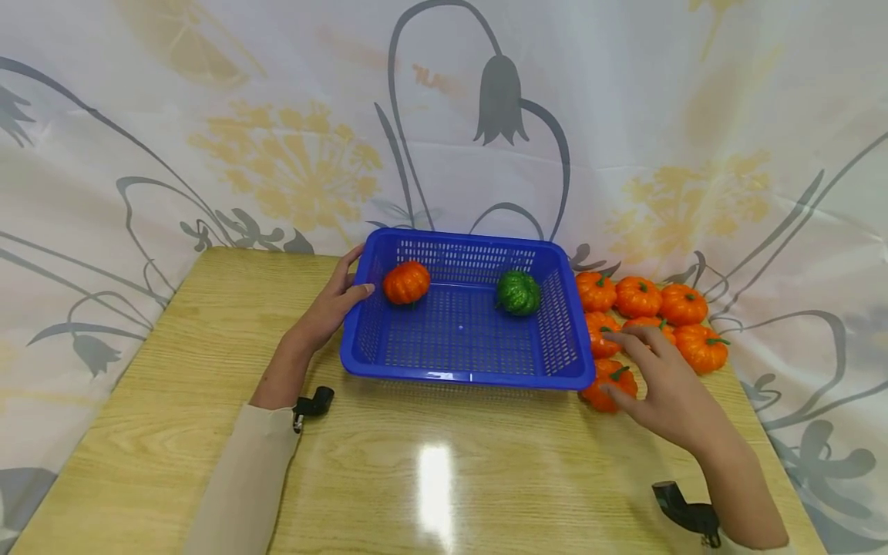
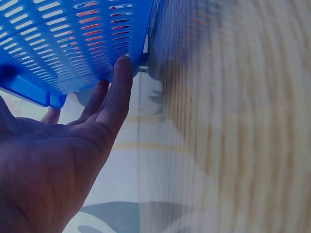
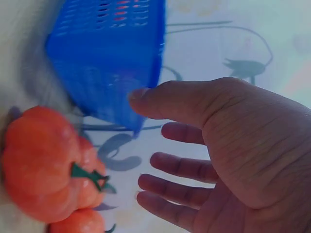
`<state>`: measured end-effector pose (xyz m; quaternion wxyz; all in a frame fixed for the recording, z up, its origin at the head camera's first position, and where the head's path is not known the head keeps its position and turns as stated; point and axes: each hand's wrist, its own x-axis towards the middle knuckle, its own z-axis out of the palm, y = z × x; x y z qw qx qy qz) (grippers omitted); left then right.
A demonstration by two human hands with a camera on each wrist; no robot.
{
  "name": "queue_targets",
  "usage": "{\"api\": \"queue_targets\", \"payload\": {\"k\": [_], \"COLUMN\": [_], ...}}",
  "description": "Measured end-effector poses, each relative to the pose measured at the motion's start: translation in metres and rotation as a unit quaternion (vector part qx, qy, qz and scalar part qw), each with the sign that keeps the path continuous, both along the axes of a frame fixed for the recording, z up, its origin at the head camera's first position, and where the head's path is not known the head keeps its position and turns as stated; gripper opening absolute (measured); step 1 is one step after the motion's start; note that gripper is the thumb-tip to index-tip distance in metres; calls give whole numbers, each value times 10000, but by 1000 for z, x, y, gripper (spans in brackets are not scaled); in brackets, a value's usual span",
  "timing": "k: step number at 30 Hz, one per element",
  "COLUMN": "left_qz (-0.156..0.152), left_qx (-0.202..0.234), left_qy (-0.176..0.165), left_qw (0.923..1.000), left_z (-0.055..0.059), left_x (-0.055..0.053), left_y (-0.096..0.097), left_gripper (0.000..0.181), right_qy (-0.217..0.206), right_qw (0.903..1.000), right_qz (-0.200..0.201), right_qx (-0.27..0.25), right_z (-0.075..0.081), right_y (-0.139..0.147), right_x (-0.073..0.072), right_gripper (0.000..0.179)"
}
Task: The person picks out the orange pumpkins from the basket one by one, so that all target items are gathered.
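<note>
A blue plastic basket (image 1: 444, 378) with slotted walls stands mid-table. Inside it, an orange pumpkin (image 1: 406, 283) lies at the left and a green pumpkin (image 1: 518, 293) towards the right. My left hand (image 1: 326, 312) grips the basket's left side, thumb over the rim and fingers against the outer wall, which the left wrist view shows from below. To the right of the basket, my right hand (image 1: 669, 393) hovers over a group of orange pumpkins (image 1: 701, 348), fingers spread and holding nothing. The right wrist view has one orange pumpkin (image 3: 39, 165) beside the fingers, apart from them.
Several orange pumpkins crowd the basket's right side, partly hidden by my right hand. A wooden table (image 1: 388, 470) carries everything. Behind it hangs a pale flower-patterned cloth (image 1: 444, 116). Each wrist wears a black mount, the left one (image 1: 315, 402) and the right one (image 1: 683, 512).
</note>
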<state>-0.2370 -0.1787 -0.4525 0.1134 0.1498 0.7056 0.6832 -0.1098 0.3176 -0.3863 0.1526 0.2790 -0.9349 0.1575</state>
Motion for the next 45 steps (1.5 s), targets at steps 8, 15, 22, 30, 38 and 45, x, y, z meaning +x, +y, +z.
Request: {"api": "queue_targets", "payload": {"k": [8,15,22,30,38,45], "left_qz": [5,25,38,14,-6,19], "left_qx": [16,31,-8,27,7,-6], "left_qy": [-22,-43,-47,-66,-74,-101], "left_qw": [10000,10000,10000,10000,10000,9999], "left_z": [2,1,2,0,-2,-1], "left_x": [1,0,1,-1,-2,-1], "left_y": [-2,-1,0,0,0,0], "left_gripper": [78,79,79,78,78,77], "right_qy": [173,265,55,-337,-555,-813], "right_qw": [9996,9986,9973,9952,9940,9911], "right_qz": [94,387,614,722,908,1037], "right_qx": [-214,-229,-392,-560,-263,-176], "right_z": [17,30,39,47,54,53], "right_y": [-23,-46,-66,-93,-118,-136], "right_x": [-9,-24,-40,-61,-70,-85], "right_gripper": [60,56,52,46,47,45]}}
